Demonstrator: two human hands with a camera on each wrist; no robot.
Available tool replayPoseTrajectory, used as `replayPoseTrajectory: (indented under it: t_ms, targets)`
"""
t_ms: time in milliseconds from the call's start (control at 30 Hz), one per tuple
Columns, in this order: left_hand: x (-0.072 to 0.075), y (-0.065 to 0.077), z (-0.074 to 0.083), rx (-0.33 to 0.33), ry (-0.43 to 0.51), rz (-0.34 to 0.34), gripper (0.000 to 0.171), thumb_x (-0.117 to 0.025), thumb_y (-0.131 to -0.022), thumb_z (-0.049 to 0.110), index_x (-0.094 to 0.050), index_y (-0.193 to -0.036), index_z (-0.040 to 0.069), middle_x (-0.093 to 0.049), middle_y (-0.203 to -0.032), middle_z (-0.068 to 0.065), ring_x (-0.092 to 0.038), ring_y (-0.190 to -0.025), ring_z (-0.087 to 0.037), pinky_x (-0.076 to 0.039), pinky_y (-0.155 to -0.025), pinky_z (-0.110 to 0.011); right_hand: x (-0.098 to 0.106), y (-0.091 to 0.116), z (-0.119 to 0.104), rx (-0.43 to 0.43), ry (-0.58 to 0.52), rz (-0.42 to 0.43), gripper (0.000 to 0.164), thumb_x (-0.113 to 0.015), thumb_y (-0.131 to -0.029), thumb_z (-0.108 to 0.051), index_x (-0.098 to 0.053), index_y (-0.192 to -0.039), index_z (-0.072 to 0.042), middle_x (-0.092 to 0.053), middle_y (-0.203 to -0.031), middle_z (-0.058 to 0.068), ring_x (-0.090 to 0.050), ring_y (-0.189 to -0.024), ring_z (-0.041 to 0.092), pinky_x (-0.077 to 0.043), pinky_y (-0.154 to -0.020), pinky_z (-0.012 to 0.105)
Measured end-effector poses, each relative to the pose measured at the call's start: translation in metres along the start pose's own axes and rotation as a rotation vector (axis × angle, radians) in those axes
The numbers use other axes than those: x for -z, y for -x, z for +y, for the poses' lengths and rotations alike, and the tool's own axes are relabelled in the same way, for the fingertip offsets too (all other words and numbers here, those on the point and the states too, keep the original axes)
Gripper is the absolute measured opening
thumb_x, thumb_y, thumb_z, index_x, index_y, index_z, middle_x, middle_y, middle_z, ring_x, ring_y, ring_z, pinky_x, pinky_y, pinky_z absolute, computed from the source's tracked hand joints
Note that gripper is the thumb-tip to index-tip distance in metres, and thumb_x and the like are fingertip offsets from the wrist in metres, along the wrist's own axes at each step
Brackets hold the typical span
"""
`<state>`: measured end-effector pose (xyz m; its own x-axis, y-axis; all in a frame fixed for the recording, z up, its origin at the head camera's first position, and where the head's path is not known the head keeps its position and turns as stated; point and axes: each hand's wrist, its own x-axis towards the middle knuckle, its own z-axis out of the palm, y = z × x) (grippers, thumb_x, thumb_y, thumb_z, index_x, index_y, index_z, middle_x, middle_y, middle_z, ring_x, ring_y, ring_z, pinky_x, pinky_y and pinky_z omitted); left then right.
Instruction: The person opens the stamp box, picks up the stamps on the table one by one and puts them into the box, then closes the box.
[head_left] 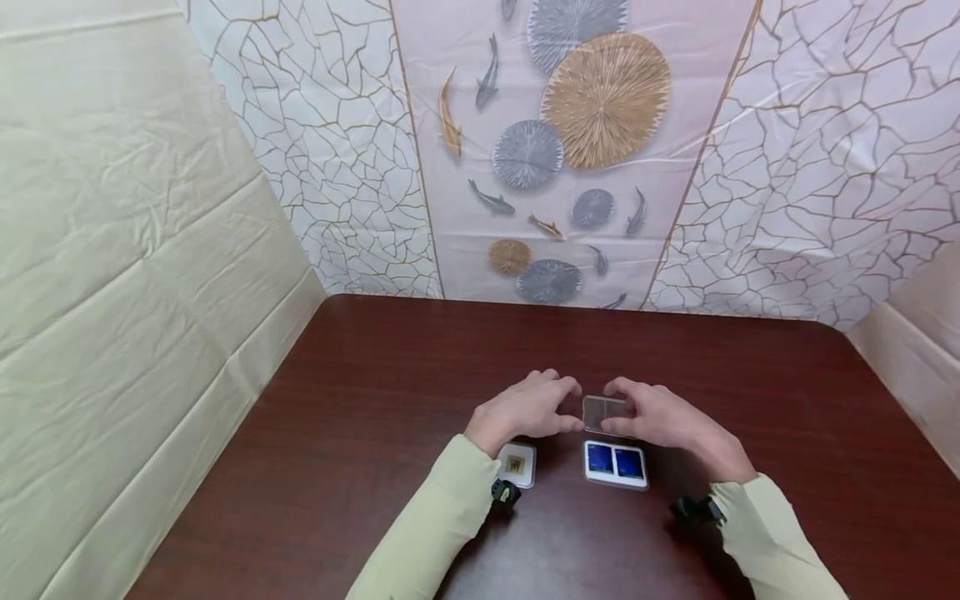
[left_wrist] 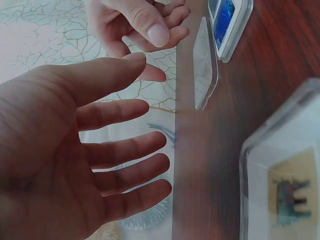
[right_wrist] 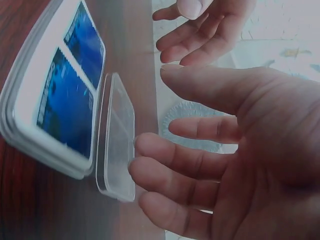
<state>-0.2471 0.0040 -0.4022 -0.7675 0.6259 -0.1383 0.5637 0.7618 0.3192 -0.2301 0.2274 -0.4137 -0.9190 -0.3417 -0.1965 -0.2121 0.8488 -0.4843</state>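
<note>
A clear plastic lid lies on the brown table, just behind a white case that holds two dark blue cards. My right hand hovers over the lid's right part, its fingers loosely bent and its fingertips right at the lid's edge in the right wrist view. Left of the lid, my left hand hangs in the air with spread, relaxed fingers and holds nothing. Near the left wrist sits a small white square case with a tan piece bearing a dark animal-like figure.
The brown table reaches back to a patterned cloth backdrop with fish and round leaf shapes. A pale cloth hangs along the left side. A dark camera strap is on the left wrist.
</note>
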Motion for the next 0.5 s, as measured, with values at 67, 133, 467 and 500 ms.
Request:
replayPoseTrajectory:
  t_ms: [67,133,467,500]
  targets:
    - [-0.001,-0.003,0.001,-0.002,0.000,-0.002,0.047,-0.065,-0.092,0.047,-0.057,-0.131,0.022,-0.057,-0.124,0.001,-0.052,-0.114,-0.018,-0.046,-0.096,-0.030,0.001,0.000,0.002,-0.012,-0.001,-0.013,0.053,-0.074,-0.087,-0.035,-0.054,-0.128,-0.007,-0.067,-0.093,0.005,-0.060,-0.079,0.016,-0.049,-0.070,0.034]
    - [-0.002,-0.007,0.001,-0.005,0.002,-0.003,0.046,-0.065,-0.092,0.046,-0.058,-0.130,0.022,-0.058,-0.122,0.001,-0.052,-0.113,-0.018,-0.046,-0.096,-0.030,0.001,-0.001,0.005,-0.024,0.003,-0.021,0.054,-0.074,-0.086,-0.035,-0.054,-0.127,-0.008,-0.066,-0.093,0.005,-0.059,-0.078,0.016,-0.049,-0.070,0.034]
    - [-0.004,-0.023,0.009,-0.005,0.025,-0.016,0.046,-0.067,-0.091,0.044,-0.058,-0.130,0.021,-0.059,-0.117,0.002,-0.051,-0.105,-0.013,-0.044,-0.091,-0.026,0.003,-0.002,0.011,-0.071,0.025,-0.044,0.056,-0.075,-0.085,-0.035,-0.053,-0.128,-0.008,-0.063,-0.090,0.006,-0.056,-0.077,0.018,-0.046,-0.067,0.033]
    - [-0.005,-0.025,0.010,-0.005,0.029,-0.017,0.046,-0.067,-0.091,0.044,-0.058,-0.130,0.021,-0.059,-0.116,0.002,-0.051,-0.104,-0.013,-0.044,-0.089,-0.026,0.004,-0.002,0.012,-0.068,0.029,-0.044,0.056,-0.076,-0.085,-0.035,-0.052,-0.128,-0.007,-0.063,-0.090,0.006,-0.056,-0.077,0.018,-0.046,-0.067,0.033]
